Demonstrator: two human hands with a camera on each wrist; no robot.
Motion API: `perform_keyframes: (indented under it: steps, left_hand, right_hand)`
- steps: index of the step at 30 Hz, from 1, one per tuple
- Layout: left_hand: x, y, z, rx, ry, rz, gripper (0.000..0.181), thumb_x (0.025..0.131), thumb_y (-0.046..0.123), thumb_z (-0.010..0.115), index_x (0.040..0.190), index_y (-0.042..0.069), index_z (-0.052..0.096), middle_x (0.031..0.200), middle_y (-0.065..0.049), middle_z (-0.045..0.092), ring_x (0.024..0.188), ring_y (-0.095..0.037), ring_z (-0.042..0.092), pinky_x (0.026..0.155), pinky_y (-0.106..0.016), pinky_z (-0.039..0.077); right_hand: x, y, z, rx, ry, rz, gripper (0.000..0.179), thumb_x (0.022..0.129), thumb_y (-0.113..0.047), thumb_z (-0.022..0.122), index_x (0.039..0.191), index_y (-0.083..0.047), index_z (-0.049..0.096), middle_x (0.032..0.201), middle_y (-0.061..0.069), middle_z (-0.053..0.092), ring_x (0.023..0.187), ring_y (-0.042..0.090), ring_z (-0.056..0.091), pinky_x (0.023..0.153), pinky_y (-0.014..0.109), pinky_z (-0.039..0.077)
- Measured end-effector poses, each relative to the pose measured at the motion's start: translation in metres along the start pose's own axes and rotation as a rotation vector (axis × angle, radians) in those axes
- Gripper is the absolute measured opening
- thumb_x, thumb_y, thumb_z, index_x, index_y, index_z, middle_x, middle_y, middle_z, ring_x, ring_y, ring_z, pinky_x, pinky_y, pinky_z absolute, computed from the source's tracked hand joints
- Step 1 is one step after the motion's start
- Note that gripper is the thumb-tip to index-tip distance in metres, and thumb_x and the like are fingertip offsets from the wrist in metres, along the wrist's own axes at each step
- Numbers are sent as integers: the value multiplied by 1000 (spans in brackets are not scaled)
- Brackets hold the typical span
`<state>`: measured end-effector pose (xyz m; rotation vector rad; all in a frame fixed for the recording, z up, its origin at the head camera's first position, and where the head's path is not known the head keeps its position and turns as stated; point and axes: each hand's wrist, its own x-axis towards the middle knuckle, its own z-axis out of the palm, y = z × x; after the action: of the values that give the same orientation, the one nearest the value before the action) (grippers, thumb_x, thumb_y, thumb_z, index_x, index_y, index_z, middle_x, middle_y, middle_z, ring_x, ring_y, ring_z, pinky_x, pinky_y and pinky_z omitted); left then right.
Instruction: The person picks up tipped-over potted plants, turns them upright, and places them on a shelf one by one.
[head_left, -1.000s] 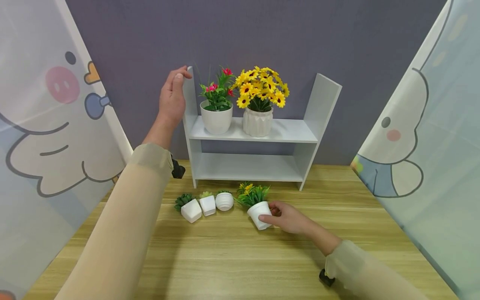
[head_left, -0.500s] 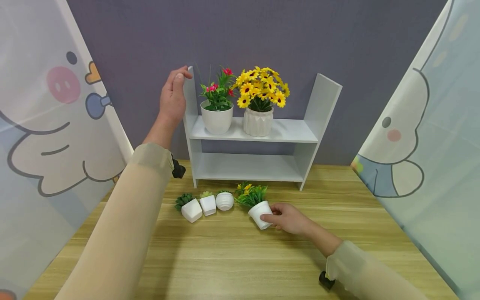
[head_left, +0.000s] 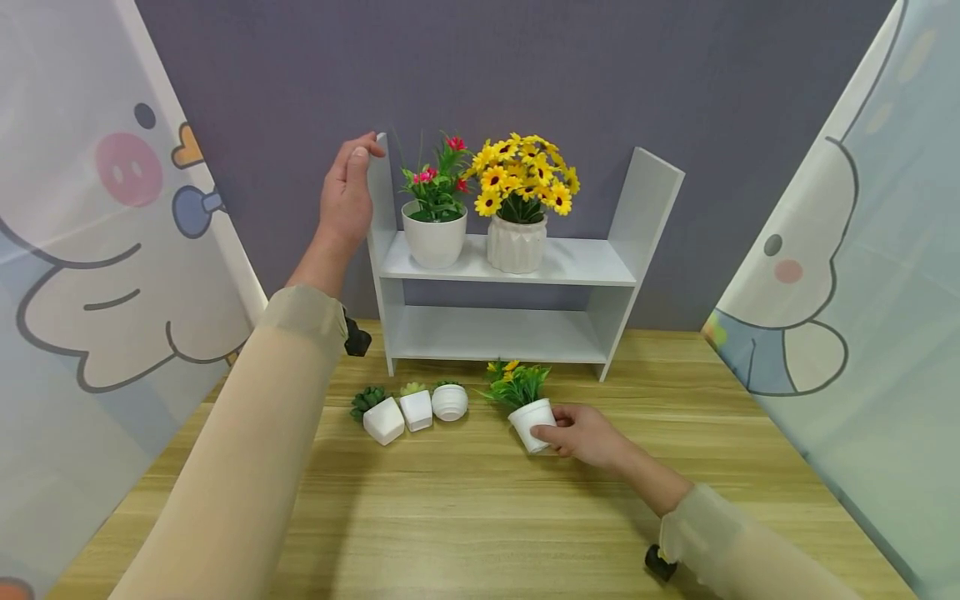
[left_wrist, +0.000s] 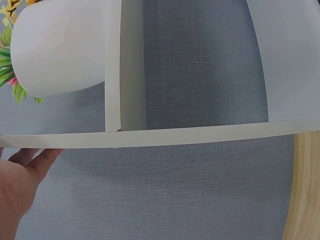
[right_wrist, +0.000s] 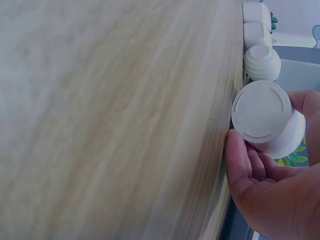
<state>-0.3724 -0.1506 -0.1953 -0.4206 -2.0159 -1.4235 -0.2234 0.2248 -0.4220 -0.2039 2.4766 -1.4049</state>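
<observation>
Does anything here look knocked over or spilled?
Yes: the three small white pots on the table appear tipped onto their sides, unlike the upright flowerpots on the shelf. The yellow-flowered plant's pot in the right hand is tilted too. No spill or damage shows.

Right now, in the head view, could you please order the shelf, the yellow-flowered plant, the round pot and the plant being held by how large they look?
Largest to smallest:
1. White shelf
2. Yellow-flowered plant
3. Held plant, leaves included
4. Round pot
</observation>
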Motion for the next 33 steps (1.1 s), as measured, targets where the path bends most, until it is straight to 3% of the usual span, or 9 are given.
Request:
perform_keyframes:
  steps: [7, 16, 33]
  left_hand:
    - [1, 0, 0, -15, 4, 4, 35, 120, 42, 33, 127, 23, 61, 174, 9, 45, 165, -6, 31, 135, -29, 23]
    - [0, 0, -1, -4, 2, -6, 36, 120, 44, 32, 128, 24, 61, 174, 11, 45, 165, -5, 30, 136, -31, 23]
    - [0, 0, 0, 1, 0, -5, 35, 120, 44, 32, 127, 25, 61, 174, 10, 45, 165, -6, 31, 136, -31, 24]
  right_hand:
    - [-2, 1, -2, 23, 25, -3, 60, 98, -25, 83, 137, 15, 61, 114, 18, 72, 92, 22, 71, 80, 37, 65]
    - [-3, 4, -4, -49, 79, -15, 61, 94, -30, 87, 132, 9, 60, 118, 18, 71, 105, 24, 67, 83, 33, 58]
    - [2, 5, -3, -46, 120, -46, 61, 90, -21, 90, 133, 10, 60, 123, 19, 72, 112, 26, 69, 94, 36, 60]
